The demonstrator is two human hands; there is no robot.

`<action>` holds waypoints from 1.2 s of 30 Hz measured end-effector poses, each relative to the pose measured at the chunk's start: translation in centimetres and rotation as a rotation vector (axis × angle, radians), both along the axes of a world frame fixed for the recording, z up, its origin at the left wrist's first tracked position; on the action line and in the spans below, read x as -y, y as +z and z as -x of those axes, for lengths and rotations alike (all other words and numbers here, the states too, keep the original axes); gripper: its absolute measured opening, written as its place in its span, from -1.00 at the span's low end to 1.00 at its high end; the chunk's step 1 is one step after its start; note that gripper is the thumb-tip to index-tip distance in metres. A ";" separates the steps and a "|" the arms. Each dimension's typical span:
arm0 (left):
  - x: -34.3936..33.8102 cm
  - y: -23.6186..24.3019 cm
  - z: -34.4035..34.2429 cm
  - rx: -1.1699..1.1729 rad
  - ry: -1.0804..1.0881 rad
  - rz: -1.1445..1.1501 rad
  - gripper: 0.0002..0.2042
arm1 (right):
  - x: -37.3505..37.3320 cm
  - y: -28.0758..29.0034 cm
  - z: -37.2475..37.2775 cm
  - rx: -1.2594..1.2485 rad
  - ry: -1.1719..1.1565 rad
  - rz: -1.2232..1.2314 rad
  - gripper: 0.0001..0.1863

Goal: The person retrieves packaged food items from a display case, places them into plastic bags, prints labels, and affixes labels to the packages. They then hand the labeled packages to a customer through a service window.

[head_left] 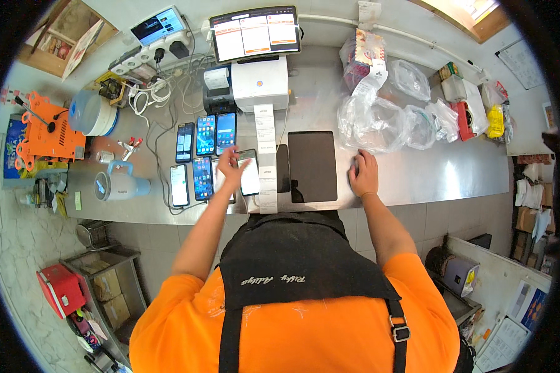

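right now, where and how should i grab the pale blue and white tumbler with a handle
Probably by the pale blue loop handle, coming from the far side: it juts away from the person, clear of the white tumbler body.

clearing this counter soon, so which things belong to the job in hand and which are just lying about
Seemingly in use:
- white-screened phone beside the left hand
- what looks like a dark mouse under the right hand

Probably just lying about:
- light-blue mug
- clear plastic bags
- yellow packet
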State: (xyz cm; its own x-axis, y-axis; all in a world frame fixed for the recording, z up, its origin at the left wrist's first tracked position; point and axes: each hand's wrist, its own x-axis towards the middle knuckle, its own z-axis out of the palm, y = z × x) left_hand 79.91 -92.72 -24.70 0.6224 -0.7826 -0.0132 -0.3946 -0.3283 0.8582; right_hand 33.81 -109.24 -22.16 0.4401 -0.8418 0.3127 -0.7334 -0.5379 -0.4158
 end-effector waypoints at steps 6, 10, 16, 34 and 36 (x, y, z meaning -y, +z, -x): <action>13.1 7.0 -14.4 0.511 -0.014 0.113 -0.34 | 0.0 -0.4 0.3 -0.017 -0.001 -0.028 -0.61; 18.3 10.9 -16.9 0.773 -0.173 -0.065 -0.03 | 0.1 -0.3 0.3 -0.028 -0.007 -0.036 -0.59; 19.7 9.3 -17.5 0.759 -0.249 -0.136 -0.06 | 0.1 -0.2 0.3 -0.012 -0.018 -0.031 -0.59; 16.6 5.9 -15.4 0.704 -0.153 -0.054 -0.62 | 0.0 0.0 0.4 -0.035 -0.033 -0.031 -0.60; 16.7 5.5 -15.4 0.690 -0.135 -0.060 -0.60 | 0.0 -0.1 0.4 -0.024 -0.029 -0.045 -0.60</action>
State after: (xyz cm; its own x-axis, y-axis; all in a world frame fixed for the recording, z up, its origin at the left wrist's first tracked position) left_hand 95.35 -109.41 -19.23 0.4013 -0.8639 0.3043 -0.8831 -0.2768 0.3789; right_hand 33.42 -109.21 -22.22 0.4218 -0.8674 0.2640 -0.7586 -0.4971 -0.4213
